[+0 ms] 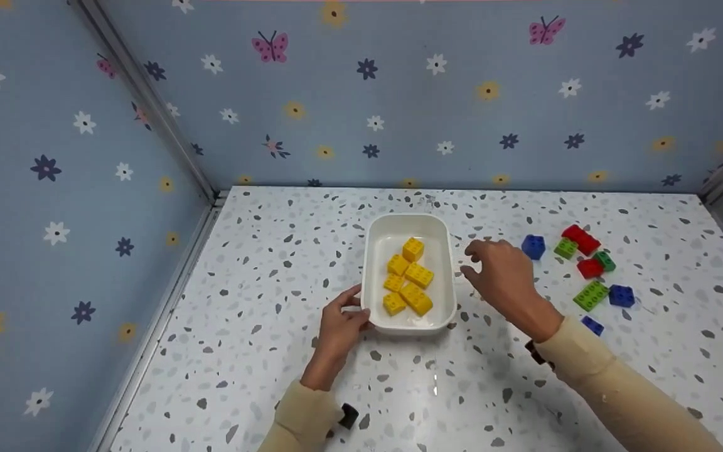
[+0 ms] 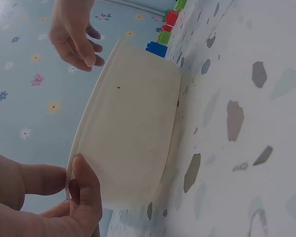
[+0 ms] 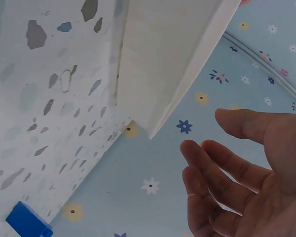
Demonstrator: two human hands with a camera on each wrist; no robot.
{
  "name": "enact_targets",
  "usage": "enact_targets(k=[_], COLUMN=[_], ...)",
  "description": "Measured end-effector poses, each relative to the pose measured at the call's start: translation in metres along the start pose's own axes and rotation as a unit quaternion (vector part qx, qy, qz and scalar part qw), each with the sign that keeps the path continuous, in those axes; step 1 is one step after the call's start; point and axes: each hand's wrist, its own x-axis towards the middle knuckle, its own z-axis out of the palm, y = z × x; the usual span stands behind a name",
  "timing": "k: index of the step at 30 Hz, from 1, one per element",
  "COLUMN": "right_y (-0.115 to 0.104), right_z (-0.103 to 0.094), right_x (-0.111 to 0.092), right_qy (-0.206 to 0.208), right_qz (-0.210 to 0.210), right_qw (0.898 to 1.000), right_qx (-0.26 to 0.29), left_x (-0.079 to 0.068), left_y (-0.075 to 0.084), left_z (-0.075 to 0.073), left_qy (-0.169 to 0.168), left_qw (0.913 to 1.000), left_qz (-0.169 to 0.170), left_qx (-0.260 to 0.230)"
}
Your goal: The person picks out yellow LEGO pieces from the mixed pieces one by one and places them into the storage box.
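Observation:
A white plastic tub (image 1: pixel 371 251) stands on the speckled table with several yellow building bricks (image 1: pixel 419 275) lying loose in it. At its near left corner, my left hand (image 1: pixel 338 329) pinches the rim between thumb and fingers, which the left wrist view shows close up against the tub's wall (image 2: pixel 128 108). Just beyond the tub's right side hovers my right hand (image 1: pixel 503 276). Its fingers (image 3: pixel 219 182) are loosely bent, the thumb stands apart from them, and nothing is between them. The yellow bricks are hidden in both wrist views.
Right of my right hand, a blue brick (image 1: pixel 533 247) stands near a loose group of red bricks (image 1: pixel 581 240), green bricks (image 1: pixel 591 295) and more blue bricks (image 1: pixel 622 295). A flower-patterned wall (image 1: pixel 399 94) closes off the table's back, and another panel (image 1: pixel 54 263) runs along the left.

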Motion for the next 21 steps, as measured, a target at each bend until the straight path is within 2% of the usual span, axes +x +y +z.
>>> enact_targets(k=[5, 16, 21], right_y=[0.013, 0.032, 0.038], right_z=[0.007, 0.021, 0.026], right_x=[-0.008, -0.020, -0.026], right_qy=[0.007, -0.018, -0.005], right_qz=[0.012, 0.061, 0.063], right_qw=[1.000, 0.998, 0.998], right_qx=[0.013, 0.022, 0.019], left_x=[-0.001, 0.000, 0.002], left_y=[0.000, -0.001, -0.004], left_z=[-0.002, -0.007, -0.008], left_qy=[0.008, 0.009, 0.010], left_qw=[0.9999, 0.9996, 0.9993], left_qz=[-0.011, -0.027, -0.035], left_qx=[0.005, -0.006, -0.011])
